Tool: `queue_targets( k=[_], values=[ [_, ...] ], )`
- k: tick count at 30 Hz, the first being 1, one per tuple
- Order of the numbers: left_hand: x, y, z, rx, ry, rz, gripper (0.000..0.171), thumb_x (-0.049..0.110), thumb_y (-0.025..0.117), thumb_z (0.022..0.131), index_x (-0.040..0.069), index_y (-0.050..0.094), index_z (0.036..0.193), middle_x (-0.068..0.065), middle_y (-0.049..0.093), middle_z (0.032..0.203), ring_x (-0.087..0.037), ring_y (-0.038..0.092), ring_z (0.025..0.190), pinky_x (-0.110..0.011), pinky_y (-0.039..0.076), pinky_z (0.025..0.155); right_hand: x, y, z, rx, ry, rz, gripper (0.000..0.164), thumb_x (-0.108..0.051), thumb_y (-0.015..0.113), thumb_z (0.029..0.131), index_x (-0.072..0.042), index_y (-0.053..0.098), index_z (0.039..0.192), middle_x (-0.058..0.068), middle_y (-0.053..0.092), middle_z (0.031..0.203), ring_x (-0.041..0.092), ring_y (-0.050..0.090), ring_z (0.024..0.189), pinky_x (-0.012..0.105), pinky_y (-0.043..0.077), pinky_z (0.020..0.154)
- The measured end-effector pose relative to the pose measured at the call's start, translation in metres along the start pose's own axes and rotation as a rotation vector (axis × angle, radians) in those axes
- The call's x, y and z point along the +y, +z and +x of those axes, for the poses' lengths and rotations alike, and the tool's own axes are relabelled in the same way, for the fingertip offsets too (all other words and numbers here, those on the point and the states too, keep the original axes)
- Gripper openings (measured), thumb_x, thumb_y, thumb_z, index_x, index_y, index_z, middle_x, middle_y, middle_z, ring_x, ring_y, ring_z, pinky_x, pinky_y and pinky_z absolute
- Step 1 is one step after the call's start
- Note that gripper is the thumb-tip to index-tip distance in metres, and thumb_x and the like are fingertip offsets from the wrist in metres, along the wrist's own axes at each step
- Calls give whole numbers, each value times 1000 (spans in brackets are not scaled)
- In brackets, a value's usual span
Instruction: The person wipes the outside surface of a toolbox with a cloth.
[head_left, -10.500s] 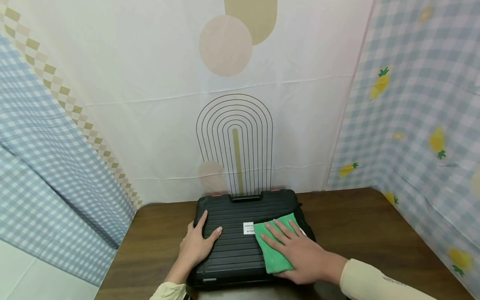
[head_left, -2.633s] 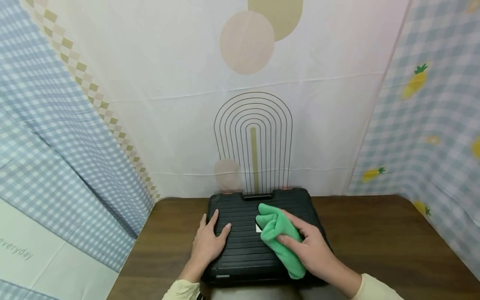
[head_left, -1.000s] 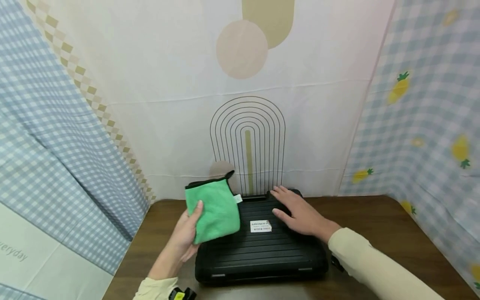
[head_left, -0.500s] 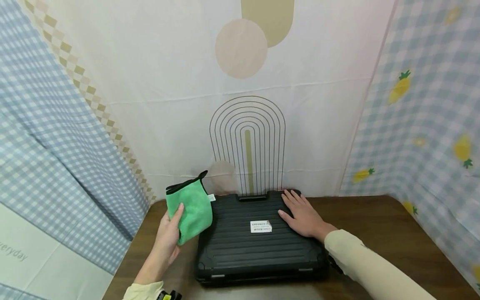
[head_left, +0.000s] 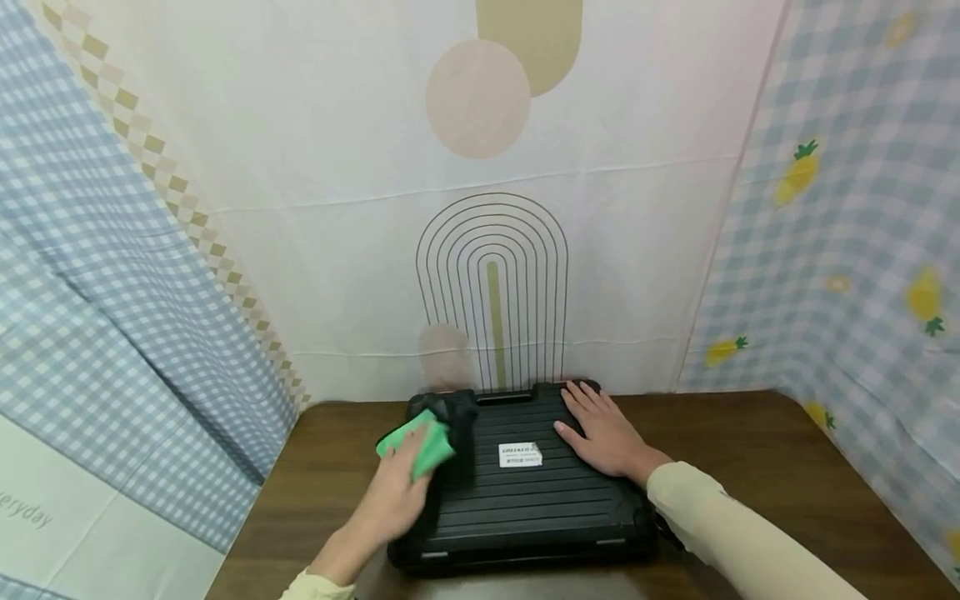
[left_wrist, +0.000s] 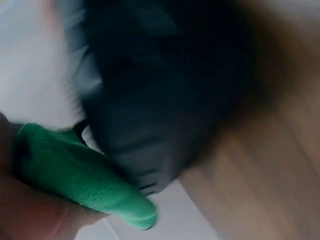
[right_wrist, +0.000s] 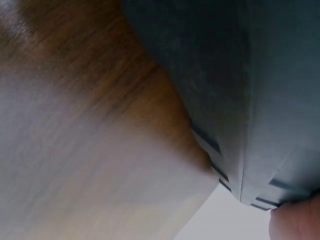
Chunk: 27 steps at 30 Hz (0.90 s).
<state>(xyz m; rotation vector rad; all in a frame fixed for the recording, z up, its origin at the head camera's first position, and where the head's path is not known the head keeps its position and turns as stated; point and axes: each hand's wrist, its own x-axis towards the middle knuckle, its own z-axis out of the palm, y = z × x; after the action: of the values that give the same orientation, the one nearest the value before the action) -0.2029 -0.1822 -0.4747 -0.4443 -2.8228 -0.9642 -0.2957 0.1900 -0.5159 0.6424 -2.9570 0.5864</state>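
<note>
Green cloth (head_left: 436,448) is at the far left corner of the black case (head_left: 517,508), bunched in the left hand (head_left: 396,492). That hand grips it from the near left side; motion blur there, so can't tell exactly how the fingers lie or whether the cloth presses on the lid. Left wrist view is smeared too: folded green cloth in the hand at lower left, dark case next to it.

Right hand (head_left: 603,429) lies flat on the far right part of the lid, fingers extended, thumb angled away from them, nothing gripped. Right wrist view: case side, wood surface, a bit of one finger at the lower right.

Case lies flat, ribbed lid up, handle (head_left: 505,397) on the far edge. White label (head_left: 520,455) sits mid-lid, between the hands, print too small to read reliably. Two small grey marks along the near side.

Case rests on the brown wood-grain table (head_left: 712,458). Pale yellow sleeves on both arms; the right sleeve (head_left: 742,533) shows most.

Far side: white hanging fabric (head_left: 337,250), line-drawn arch behind the handle, pinkish disc (head_left: 478,98) higher up. Left: blue check fabric (head_left: 112,233), "everyday" printed on a pale panel below. Right: check fabric (head_left: 862,250) with yellow pineapples.
</note>
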Motion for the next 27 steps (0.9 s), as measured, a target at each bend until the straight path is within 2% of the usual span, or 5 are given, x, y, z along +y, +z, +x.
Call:
queue_targets(
  k=[4, 7, 15, 21, 27],
  values=[
    [-4, 13, -16, -174, 152, 309, 74, 14, 63, 102, 29, 36, 169, -25, 30, 174, -47, 28, 163, -79, 18, 126, -1, 2, 2, -22, 11, 6, 80, -63, 37, 112, -9, 29, 170, 15, 23, 179, 42, 19, 167, 68, 15, 133],
    [-6, 17, -21, -184, 204, 394, 77, 17, 66, 100, 33, 35, 169, -25, 26, 176, -46, 25, 165, -77, 20, 127, -1, 2, 2, -31, 23, -12, 80, -65, 35, 111, -10, 28, 170, 13, 22, 180, 41, 18, 168, 69, 15, 132],
    [-10, 21, -18, -177, 270, 412, 75, 23, 67, 100, 36, 37, 168, -25, 24, 177, -46, 25, 165, -75, 21, 127, 2, 0, 0, -15, 41, -15, 80, -65, 38, 110, -12, 30, 170, 10, 23, 180, 38, 19, 168, 69, 16, 132],
    [-13, 18, -17, -231, 325, 400, 79, 25, 69, 100, 40, 33, 168, -26, 21, 177, -46, 23, 165, -74, 19, 128, 2, 1, 0, 2, 51, -5, 80, -65, 42, 109, -13, 32, 170, 11, 26, 179, 38, 21, 168, 69, 17, 132],
    [-11, 18, -17, -295, 319, 429, 79, 31, 66, 104, 42, 25, 170, -23, 13, 180, -45, 16, 167, -74, 15, 130, 2, 1, 1, 9, 46, -14, 81, -66, 41, 109, -14, 32, 170, 10, 27, 179, 38, 22, 167, 68, 18, 132]
  ],
)
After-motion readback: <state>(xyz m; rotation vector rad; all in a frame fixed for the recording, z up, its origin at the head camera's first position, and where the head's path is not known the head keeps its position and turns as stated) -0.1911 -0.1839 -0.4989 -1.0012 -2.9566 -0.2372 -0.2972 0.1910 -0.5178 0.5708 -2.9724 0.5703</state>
